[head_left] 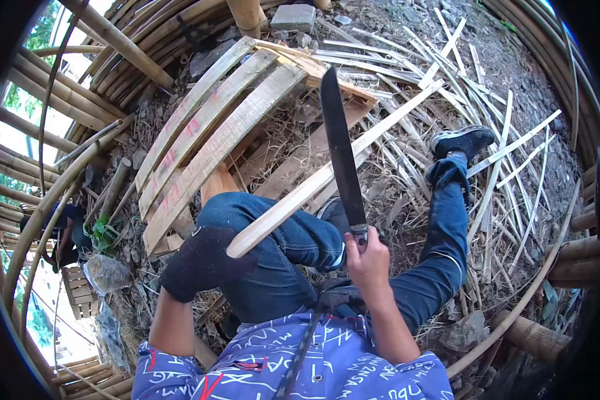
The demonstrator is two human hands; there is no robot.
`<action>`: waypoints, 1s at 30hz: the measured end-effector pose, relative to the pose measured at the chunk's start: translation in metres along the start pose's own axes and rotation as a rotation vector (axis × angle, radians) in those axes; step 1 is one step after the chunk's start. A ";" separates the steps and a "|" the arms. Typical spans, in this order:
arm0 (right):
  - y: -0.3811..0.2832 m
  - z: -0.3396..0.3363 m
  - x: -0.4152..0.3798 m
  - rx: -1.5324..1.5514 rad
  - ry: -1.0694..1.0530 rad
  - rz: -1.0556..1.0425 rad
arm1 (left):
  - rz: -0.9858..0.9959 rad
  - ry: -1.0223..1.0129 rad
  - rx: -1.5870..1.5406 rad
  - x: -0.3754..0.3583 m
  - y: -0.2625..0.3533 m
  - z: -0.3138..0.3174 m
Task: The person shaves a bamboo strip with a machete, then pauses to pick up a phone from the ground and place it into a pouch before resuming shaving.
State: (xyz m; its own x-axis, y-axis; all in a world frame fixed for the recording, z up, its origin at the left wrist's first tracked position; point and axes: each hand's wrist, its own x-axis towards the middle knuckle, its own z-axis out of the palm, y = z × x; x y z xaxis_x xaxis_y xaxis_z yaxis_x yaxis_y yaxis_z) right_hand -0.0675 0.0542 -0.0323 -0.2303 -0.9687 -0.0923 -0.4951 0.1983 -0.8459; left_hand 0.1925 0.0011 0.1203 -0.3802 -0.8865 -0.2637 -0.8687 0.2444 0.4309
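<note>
From where I stand, the left forearm reaches forward beside the bent left leg, its gloved hand [210, 264] closed around the near end of a wood strip [290, 207]. The strip slants up and away to the right, above the left leg [300, 240] and past the pallet [223, 123]. The right forearm angles forward and inward; the bare right hand [367, 259] is clenched on the handle of a machete [341, 140]. The blade points away, crossing before the strip; contact cannot be confirmed. The hands are apart.
</note>
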 end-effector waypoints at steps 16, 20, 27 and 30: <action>-0.027 0.015 0.006 0.243 -0.199 -0.042 | 0.125 -0.107 -0.079 -0.008 -0.018 -0.009; -0.026 0.007 0.014 0.001 -0.188 -0.100 | 0.055 -0.174 -0.079 -0.006 -0.022 -0.010; -0.006 0.029 0.035 -0.140 -0.055 -0.329 | 0.029 -0.185 -0.156 -0.007 -0.023 -0.008; 0.024 0.024 0.052 -0.105 -0.014 -0.191 | 0.000 -0.198 -0.143 -0.009 -0.019 -0.008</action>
State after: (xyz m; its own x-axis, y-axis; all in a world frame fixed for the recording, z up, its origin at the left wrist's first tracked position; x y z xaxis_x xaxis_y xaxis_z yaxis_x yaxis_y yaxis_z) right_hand -0.0713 0.0053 -0.0694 -0.1129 -0.9920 0.0565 -0.6137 0.0249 -0.7892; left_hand 0.2153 0.0014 0.1213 -0.4477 -0.7885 -0.4217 -0.8200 0.1739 0.5454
